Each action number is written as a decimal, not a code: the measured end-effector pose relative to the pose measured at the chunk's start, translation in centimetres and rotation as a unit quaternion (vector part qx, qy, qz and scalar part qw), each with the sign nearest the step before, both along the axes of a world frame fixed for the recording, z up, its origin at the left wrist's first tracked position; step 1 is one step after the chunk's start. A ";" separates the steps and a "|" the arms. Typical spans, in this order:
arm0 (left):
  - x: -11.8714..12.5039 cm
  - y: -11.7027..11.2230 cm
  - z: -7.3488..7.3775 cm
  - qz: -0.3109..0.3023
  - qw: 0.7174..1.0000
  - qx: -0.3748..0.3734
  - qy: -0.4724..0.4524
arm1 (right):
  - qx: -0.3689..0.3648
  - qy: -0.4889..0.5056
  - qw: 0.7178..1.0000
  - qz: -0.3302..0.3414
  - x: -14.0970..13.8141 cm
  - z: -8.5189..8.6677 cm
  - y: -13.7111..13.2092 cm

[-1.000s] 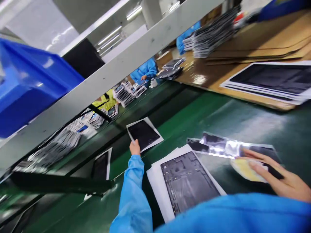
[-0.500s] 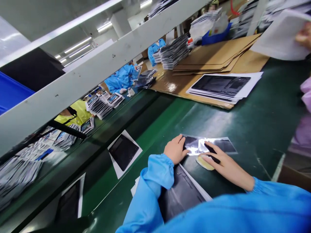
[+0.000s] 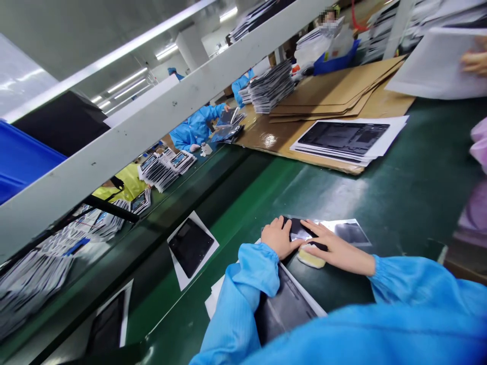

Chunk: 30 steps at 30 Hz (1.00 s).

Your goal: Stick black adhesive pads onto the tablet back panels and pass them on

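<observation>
My left hand (image 3: pixel 279 238) lies with its fingers spread on the near-left end of a thin black film sheet (image 3: pixel 300 230). Part of that sheet is hidden under my hands, and its far-right end (image 3: pixel 352 232) looks clear and glossy. In my right hand (image 3: pixel 333 248) is a cream-yellow pad (image 3: pixel 312 258) with a black upper part, held under the thumb while the other fingers stretch over the sheet. Just below my hands, a black panel on white paper (image 3: pixel 287 306) is partly covered by my left sleeve.
Black panels on white paper lie on the green belt at left (image 3: pixel 192 246) (image 3: pixel 108 324). Cardboard sheets (image 3: pixel 327 96) bear a stack of panels (image 3: pixel 342 139). Another person's hand (image 3: pixel 475 61) holds white paper at upper right. A white beam (image 3: pixel 152 121) crosses above; co-workers sit beyond.
My right hand and the pad have moved left along the sheet, closer to my left hand. Across the table, the other person's white paper has shifted slightly left.
</observation>
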<state>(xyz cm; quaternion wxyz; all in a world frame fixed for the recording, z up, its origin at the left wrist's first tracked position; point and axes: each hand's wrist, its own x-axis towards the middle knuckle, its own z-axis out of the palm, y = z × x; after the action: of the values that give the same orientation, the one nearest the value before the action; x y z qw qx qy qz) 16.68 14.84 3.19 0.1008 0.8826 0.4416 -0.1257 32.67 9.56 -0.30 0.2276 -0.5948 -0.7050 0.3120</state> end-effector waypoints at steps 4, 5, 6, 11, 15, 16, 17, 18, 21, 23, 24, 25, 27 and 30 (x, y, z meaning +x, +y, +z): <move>0.0 0.0 -0.3 0.003 1.000 0.006 0.000 | 0.002 -0.022 0.998 -0.064 0.9 -0.5 -1.9; 0.0 -0.1 -0.4 0.004 1.000 0.006 -0.001 | -0.003 -0.026 0.997 -0.071 1.0 -0.6 -2.4; 0.0 -0.1 -0.4 0.004 1.000 0.007 -0.002 | -0.010 -0.027 0.997 -0.069 1.0 -0.8 -2.7; -0.1 0.0 -0.5 0.002 1.000 0.007 -0.007 | -0.038 -0.012 0.999 -0.009 -0.3 -0.6 -1.6; 0.0 0.3 0.0 0.010 0.999 -0.004 -0.032 | -0.026 0.007 0.999 0.045 -1.5 0.2 0.6; 0.1 0.3 0.2 0.014 0.999 -0.006 -0.046 | -0.023 0.011 0.998 0.060 -1.7 0.5 0.9; 0.2 0.2 0.3 0.020 0.998 -0.008 -0.061 | -0.021 0.015 0.997 0.073 -1.9 0.7 1.1; 0.4 0.2 0.4 0.027 0.997 -0.008 -0.075 | -0.021 0.019 0.996 0.083 -2.0 0.8 1.2; 1.0 -0.2 0.6 0.053 0.993 -0.006 -0.106 | -0.022 0.029 0.996 0.086 -2.0 0.9 0.8; 1.1 -0.3 0.9 0.082 0.988 0.000 -0.130 | -0.026 0.032 0.997 0.065 -1.6 0.6 0.2; 0.9 -0.3 1.1 0.098 0.984 0.002 -0.147 | -0.029 0.033 0.998 0.049 -1.1 0.3 -0.2; 0.6 -0.2 1.3 0.115 0.979 0.004 -0.167 | -0.033 0.033 0.998 0.032 -0.6 0.1 -0.6; -0.3 -0.1 2.0 0.144 0.966 0.003 -0.213 | -0.040 0.035 0.999 0.000 0.7 -0.1 -1.4; -2.1 -0.8 3.2 0.166 0.943 0.000 -0.289 | -0.048 0.044 0.997 -0.052 2.3 0.7 -2.9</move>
<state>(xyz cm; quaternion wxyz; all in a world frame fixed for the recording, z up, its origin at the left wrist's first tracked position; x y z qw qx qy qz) 14.62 14.01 6.42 0.2437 0.7954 0.5334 0.1530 34.92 6.69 0.38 0.2455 -0.6268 -0.6465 0.3590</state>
